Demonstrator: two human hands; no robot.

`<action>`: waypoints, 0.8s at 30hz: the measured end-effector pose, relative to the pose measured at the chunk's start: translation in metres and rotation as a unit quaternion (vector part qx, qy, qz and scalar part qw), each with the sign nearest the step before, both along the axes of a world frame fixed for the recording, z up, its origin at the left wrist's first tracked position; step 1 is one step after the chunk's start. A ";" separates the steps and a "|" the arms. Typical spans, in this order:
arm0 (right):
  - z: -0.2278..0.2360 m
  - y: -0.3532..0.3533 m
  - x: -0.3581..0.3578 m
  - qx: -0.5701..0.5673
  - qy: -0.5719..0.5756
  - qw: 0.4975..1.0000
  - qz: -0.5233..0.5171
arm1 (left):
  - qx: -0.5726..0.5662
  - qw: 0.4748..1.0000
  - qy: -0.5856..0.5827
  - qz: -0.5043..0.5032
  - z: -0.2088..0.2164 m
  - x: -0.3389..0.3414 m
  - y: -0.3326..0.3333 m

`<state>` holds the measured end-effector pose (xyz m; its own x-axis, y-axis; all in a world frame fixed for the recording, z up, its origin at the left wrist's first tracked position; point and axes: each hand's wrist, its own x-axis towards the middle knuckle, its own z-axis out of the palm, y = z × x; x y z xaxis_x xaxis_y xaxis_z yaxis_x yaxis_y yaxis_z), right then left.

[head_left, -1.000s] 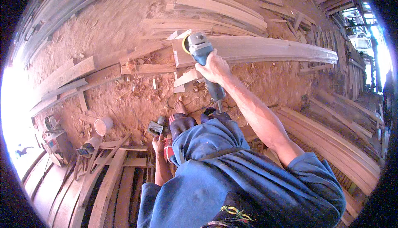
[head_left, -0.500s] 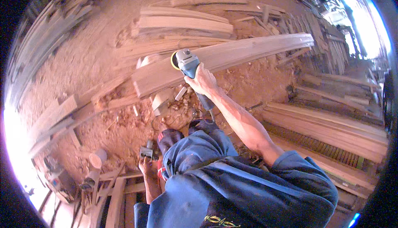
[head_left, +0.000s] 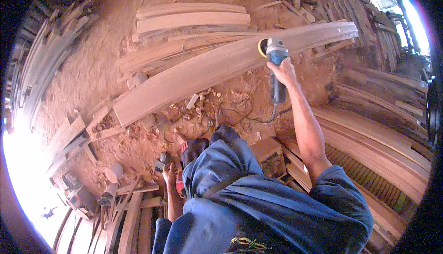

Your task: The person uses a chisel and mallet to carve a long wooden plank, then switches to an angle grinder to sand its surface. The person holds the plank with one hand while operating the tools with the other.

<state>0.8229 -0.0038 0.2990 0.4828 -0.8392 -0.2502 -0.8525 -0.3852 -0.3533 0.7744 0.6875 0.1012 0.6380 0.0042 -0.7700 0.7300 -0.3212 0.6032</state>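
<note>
My right hand (head_left: 283, 73) is closed around the body of an angle grinder (head_left: 278, 53), blue and silver with a yellow-rimmed disc. The disc is at the near edge of a long wide wooden plank (head_left: 194, 78); whether it touches the wood I cannot tell. A dark cord (head_left: 263, 119) trails from the grinder's rear end to the ground. Low beside my left leg, my left hand (head_left: 170, 174) has its fingers curled at a small grey metallic object (head_left: 161, 163), partly hidden, whose kind I cannot make out. Something red shows by that wrist.
Stacked boards (head_left: 194, 21) lie beyond the plank, and more timber (head_left: 369, 143) fills the right side. Wood scraps (head_left: 192, 101) litter the ground before my feet. At the lower left are a round pale log end (head_left: 113, 172) and a boxy machine (head_left: 83, 202).
My right hand has carried the grinder to the right along the plank, toward its far right end. The view has shifted somewhat. My left hand stays low by my leg.
</note>
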 end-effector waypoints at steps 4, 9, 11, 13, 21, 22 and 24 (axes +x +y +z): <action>0.005 0.017 -0.005 0.036 0.001 0.996 0.076 | 0.038 0.999 0.002 0.000 -0.014 -0.017 -0.010; 0.004 0.111 0.018 0.041 0.020 0.987 0.156 | 0.017 0.999 -0.026 -0.009 -0.025 -0.010 -0.001; 0.011 0.148 0.032 0.039 0.035 0.981 0.185 | 0.005 0.999 -0.038 0.010 -0.028 -0.006 0.007; 0.017 0.189 0.045 0.044 0.038 0.978 0.203 | -0.013 0.999 -0.040 0.019 -0.032 -0.004 0.020; 0.031 0.346 0.102 0.080 0.044 0.943 0.320 | -0.019 0.991 0.000 0.136 -0.050 -0.033 0.112; 0.032 0.364 0.109 0.076 0.049 0.940 0.330 | -0.001 0.986 0.030 0.164 -0.051 -0.038 0.126; 0.032 0.398 0.120 0.069 0.058 0.933 0.349 | -0.014 0.983 0.007 0.185 -0.054 -0.048 0.152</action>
